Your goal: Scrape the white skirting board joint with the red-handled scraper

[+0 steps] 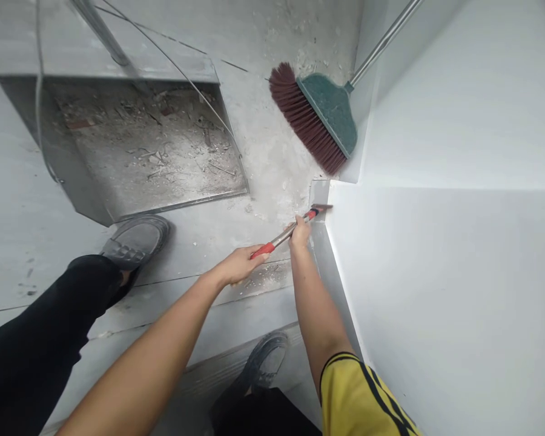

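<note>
A scraper [285, 233] with a red handle and metal shaft lies low over the dusty tiled floor, its blade [321, 208] pressed at the foot of the white wall. My left hand [241, 264] grips the red handle end. My right hand [299, 230] holds the shaft close to the blade, next to the grey skirting [320, 254]. Loose white crumbs lie on the tiles under the tool.
A large metal dustpan [131, 151] full of dust and rubble stands at the left, its long handle rising upward. A broom [318, 115] with dark red bristles and green head leans in the wall corner. My grey shoes [136, 242] stand on the tiles.
</note>
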The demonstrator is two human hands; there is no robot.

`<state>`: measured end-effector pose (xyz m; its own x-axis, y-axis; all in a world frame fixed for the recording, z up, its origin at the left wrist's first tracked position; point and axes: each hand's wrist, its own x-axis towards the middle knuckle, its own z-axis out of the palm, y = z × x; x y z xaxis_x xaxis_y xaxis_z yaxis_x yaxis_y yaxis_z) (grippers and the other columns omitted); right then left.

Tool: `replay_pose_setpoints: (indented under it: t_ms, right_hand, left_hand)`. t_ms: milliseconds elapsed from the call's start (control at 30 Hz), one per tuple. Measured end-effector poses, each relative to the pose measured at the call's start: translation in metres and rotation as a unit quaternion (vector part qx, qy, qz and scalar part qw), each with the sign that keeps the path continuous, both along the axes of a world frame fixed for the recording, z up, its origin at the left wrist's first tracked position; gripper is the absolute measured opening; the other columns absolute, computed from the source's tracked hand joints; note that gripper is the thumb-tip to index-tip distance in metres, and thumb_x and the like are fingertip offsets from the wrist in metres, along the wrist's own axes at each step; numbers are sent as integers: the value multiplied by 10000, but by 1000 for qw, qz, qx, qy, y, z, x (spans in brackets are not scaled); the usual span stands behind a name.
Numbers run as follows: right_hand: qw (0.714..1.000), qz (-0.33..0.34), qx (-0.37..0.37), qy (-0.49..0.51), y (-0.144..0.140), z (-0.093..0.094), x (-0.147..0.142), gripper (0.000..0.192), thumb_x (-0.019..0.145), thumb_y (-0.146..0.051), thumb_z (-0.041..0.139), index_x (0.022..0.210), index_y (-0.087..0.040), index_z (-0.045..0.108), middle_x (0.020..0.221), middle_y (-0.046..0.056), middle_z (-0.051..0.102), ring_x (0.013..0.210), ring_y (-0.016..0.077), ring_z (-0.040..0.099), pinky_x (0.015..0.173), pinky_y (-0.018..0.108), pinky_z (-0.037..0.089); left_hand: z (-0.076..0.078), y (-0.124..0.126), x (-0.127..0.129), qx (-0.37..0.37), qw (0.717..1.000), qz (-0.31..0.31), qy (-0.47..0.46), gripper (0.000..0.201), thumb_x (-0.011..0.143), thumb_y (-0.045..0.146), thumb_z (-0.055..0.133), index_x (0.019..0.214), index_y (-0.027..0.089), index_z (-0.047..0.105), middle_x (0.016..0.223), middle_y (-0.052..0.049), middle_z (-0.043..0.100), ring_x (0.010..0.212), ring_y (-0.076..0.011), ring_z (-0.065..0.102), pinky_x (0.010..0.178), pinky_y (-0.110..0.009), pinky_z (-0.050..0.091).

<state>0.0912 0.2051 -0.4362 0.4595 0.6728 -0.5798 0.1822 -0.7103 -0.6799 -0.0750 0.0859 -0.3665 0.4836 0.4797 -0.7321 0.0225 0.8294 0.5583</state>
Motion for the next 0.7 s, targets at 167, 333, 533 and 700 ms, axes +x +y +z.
replay_pose_setpoints:
  t_ms: [167, 333, 533, 700]
  right_hand:
    - [1000, -1, 7, 12, 61, 3, -30, 109, 755, -222, 485, 715, -194, 388, 410, -78, 401, 335, 98, 457, 320, 186, 355]
    - [1000, -14, 4, 10, 22, 5, -13, 102, 758, -226, 472, 720, -198, 382, 401, -85, 399, 312, 93, 428, 314, 190, 352]
    - [1000, 5, -3, 8, 41, 3, -21, 106, 779, -216, 468, 728, -193, 378, 417, -76, 413, 334, 95, 455, 315, 174, 326]
    - [1000, 0, 10, 10, 53, 8, -31, 103, 794, -222, 464, 748, -192, 377, 413, -84, 397, 341, 95, 465, 312, 169, 333]
  left_hand:
    - [3, 42, -10, 9, 999, 34, 11, 659, 822, 579, 397, 1369, 215, 346, 440, 72, 365, 311, -90, 395, 344, -180, 313]
    - [0, 12, -1, -4, 1000, 21, -13, 671, 818, 594, 393, 1384, 242, 320, 424, 83, 342, 298, -98, 379, 320, -186, 299]
    - [-1, 27, -4, 9, 999, 34, 13, 655, 807, 596, 411, 1369, 265, 351, 420, 85, 328, 298, -102, 383, 313, -192, 307]
    - [-2, 35, -11, 18, 999, 37, -2, 673, 808, 593, 414, 1379, 246, 339, 404, 92, 308, 298, -94, 357, 323, -186, 295]
